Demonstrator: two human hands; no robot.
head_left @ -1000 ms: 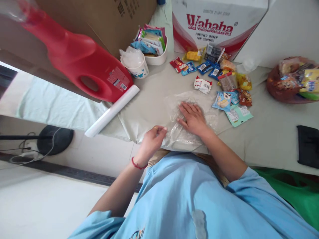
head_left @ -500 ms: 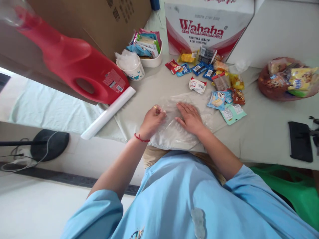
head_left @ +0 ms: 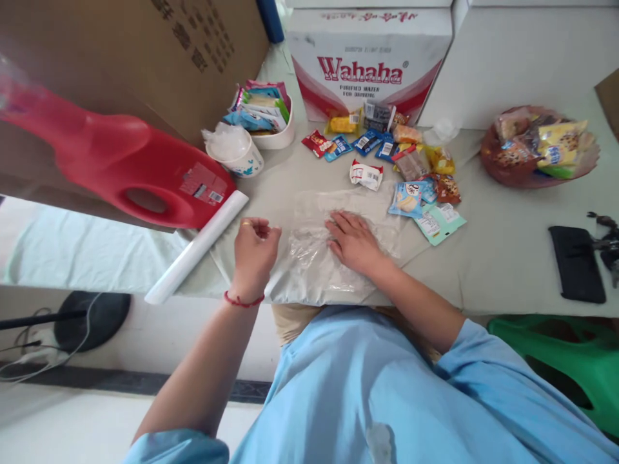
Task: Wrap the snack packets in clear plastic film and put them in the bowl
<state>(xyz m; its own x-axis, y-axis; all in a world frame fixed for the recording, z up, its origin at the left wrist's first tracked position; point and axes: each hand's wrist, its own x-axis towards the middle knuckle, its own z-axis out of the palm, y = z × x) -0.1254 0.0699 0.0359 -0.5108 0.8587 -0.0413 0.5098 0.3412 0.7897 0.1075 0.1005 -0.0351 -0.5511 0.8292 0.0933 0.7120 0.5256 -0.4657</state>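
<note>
A clear, wrinkled plastic bag [head_left: 309,248] lies flat on the cloth in front of me. My right hand [head_left: 355,241] presses on it with fingers stretched out and palm down, gripping nothing. To the left of the bag, apart from it, is my left hand [head_left: 256,251], its fingers curled in and the thumb close to them. Nothing shows between those fingers. Right of the bag lie a light blue snack packet [head_left: 406,198] and a mint-green packet [head_left: 439,223]. A white-and-red packet [head_left: 366,174] rests just beyond the bag.
A white roll [head_left: 198,248] and a big red bottle [head_left: 145,171] stand at left. Behind are a paper cup [head_left: 235,154], a white tub of packets [head_left: 283,136] and a Wahaha carton [head_left: 367,74]. A snack bowl [head_left: 503,174] and a phone [head_left: 576,264] are at right.
My left hand has come off the plastic bag and moved left, toward the white roll. My right hand stays flat on the bag. The view has shifted slightly.
</note>
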